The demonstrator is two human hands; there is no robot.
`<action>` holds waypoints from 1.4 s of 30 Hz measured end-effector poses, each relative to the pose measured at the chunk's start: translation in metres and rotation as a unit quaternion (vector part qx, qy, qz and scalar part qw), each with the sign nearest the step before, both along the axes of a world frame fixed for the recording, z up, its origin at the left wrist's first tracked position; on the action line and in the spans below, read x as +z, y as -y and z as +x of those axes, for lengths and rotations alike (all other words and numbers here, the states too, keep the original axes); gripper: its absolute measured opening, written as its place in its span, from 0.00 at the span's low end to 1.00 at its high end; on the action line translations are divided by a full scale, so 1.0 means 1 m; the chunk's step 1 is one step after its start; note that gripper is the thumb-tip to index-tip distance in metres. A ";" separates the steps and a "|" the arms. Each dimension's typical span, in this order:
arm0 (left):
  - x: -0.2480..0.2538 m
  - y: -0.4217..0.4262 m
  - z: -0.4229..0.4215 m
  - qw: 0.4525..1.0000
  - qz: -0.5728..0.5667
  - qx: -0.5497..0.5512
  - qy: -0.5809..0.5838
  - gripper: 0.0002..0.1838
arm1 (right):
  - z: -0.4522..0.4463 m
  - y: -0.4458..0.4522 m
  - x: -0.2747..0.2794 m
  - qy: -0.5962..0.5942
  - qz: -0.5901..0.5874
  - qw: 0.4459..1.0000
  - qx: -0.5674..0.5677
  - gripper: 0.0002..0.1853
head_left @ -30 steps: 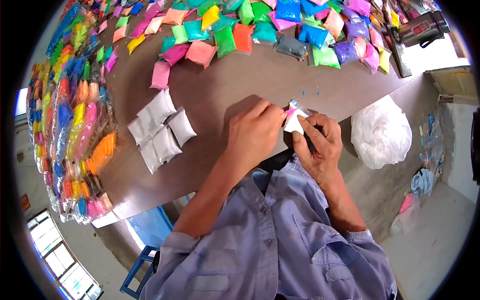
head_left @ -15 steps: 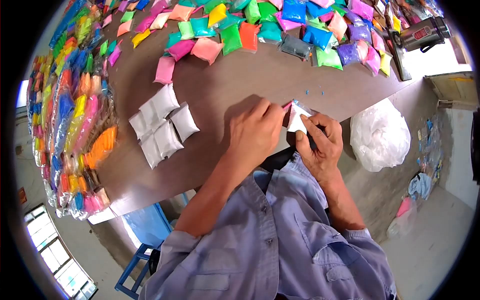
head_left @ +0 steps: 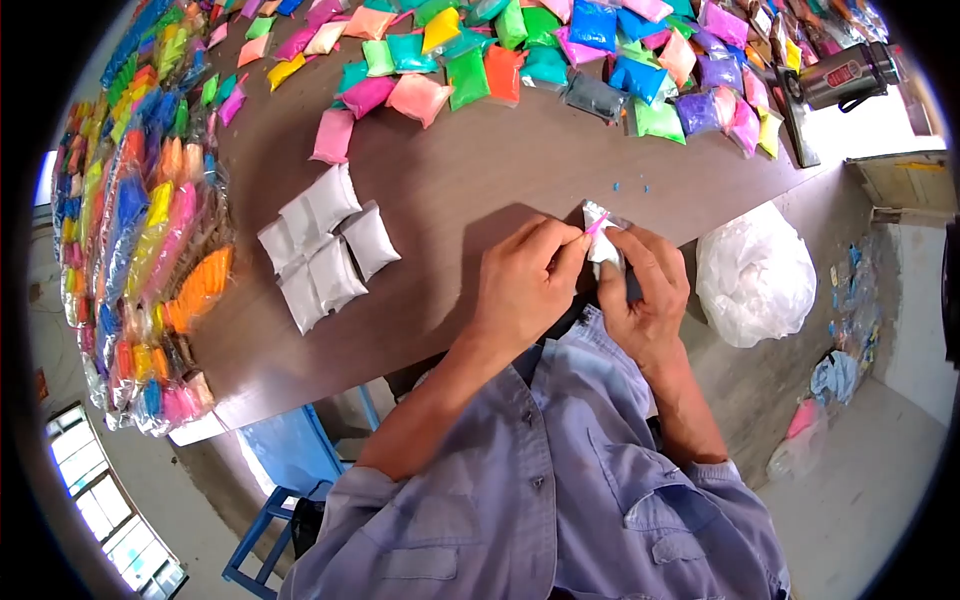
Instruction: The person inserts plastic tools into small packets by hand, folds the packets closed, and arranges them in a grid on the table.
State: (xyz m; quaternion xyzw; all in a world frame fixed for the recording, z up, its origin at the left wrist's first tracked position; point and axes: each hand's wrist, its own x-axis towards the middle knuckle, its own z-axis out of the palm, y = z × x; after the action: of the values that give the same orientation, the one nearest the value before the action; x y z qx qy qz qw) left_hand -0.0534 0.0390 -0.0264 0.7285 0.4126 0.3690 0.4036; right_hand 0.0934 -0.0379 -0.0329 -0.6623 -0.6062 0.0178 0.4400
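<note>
A small white packet (head_left: 606, 252) is gripped between the thumb and fingers of my right hand (head_left: 648, 290) at the table's near edge. My left hand (head_left: 530, 275) pinches a thin pink strip (head_left: 599, 224), which lies across the packet's upper part. Whether the strip is attached to the packet I cannot tell. Part of the packet is covered by my right fingers. Left of my hands, several filled white packets (head_left: 325, 275) lie together on the brown table (head_left: 440, 190).
Colourful filled packets (head_left: 465, 80) spread over the far side of the table. Bundles of coloured bags (head_left: 135, 250) are piled at the left edge. A white plastic bag (head_left: 757, 275) is right of my hands. A metal flask (head_left: 845, 75) is at far right, a blue chair (head_left: 295, 450) below left.
My left hand has moved right and slightly down, bringing the pink strip over the white packet. The packet now looks narrower and more covered by my right fingers.
</note>
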 end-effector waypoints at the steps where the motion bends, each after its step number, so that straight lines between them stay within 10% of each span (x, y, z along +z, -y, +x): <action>1: 0.000 0.000 0.003 1.000 0.006 0.002 0.007 0.04 | -0.001 0.000 0.004 0.006 -0.007 1.000 0.008 0.20; 22: 0.015 -0.002 0.004 0.970 0.187 -0.092 -0.124 0.02 | 0.002 -0.003 -0.011 -0.115 0.040 0.992 -0.032 0.12; 42: 0.007 -0.013 -0.001 0.989 0.110 -0.050 -0.086 0.02 | 0.003 -0.003 -0.018 -0.092 0.070 0.993 -0.022 0.11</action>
State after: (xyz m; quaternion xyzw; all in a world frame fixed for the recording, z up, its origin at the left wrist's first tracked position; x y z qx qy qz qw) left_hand -0.0541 0.0524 -0.0193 0.8173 0.3654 0.3278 0.3018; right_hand 0.0967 -0.0348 -0.0505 -0.6386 -0.5479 0.0263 0.5397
